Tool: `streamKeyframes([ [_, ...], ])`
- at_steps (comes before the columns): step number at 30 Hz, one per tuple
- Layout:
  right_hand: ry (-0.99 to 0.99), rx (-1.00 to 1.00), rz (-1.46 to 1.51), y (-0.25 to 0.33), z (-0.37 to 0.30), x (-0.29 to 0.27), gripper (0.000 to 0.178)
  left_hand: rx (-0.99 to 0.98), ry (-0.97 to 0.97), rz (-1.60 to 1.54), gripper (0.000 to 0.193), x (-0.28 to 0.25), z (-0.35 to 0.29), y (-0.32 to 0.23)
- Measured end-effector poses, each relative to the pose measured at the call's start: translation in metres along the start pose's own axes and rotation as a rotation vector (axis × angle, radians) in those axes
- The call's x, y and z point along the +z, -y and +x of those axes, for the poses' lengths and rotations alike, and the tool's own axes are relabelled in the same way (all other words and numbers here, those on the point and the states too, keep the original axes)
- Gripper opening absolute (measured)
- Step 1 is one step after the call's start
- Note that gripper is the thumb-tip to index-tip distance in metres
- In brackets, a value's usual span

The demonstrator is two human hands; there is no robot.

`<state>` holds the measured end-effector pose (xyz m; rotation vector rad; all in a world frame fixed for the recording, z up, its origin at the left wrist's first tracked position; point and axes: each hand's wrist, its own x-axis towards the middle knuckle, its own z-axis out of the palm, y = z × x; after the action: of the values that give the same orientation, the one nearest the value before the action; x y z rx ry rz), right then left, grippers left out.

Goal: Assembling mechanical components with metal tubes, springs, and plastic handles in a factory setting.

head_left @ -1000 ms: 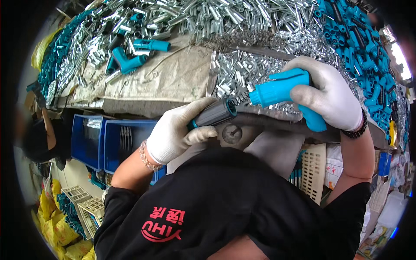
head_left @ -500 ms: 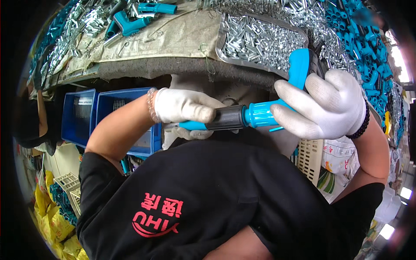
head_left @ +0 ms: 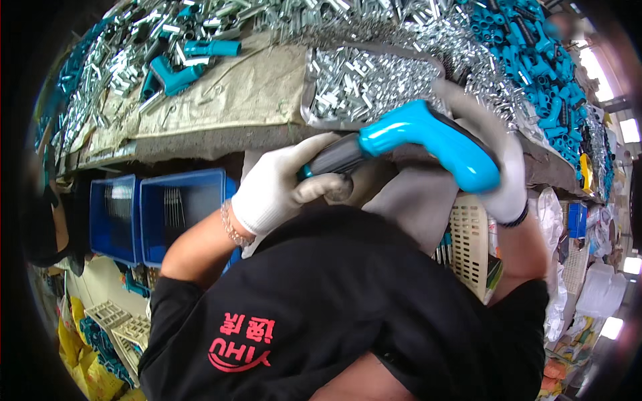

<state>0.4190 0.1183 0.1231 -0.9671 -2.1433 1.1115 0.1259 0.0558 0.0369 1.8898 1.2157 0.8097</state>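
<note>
Inside the left grip (head_left: pixel 267 190) sits a black sleeve (head_left: pixel 336 156)

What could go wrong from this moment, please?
The glossy turquoise curved plastic handle might slip: the white-gloved right hand beside it looks blurred, its grip unclear. It could also seat crookedly against the black ribbed cylinder in the white-gloved left hand. Dropped, it might scatter the small silver metal pieces nearby.

What may be a window (head_left: pixel 594 75) glows at upper right.
</note>
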Motion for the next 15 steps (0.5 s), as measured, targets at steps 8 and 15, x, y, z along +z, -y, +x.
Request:
streamKeyframes([
  [8, -0.402, -0.430, -0.614, -0.037, -0.012, -0.023, 0.033, 0.087, 0.141, 0.120, 0.065, -0.013, 0.016, -0.017],
  [15, -0.245, -0.667, 0.238, -0.015, -0.001, 0.009, 0.028, 0.070, 0.281, 0.036, 0.064, 0.008, 0.030, -0.004],
])
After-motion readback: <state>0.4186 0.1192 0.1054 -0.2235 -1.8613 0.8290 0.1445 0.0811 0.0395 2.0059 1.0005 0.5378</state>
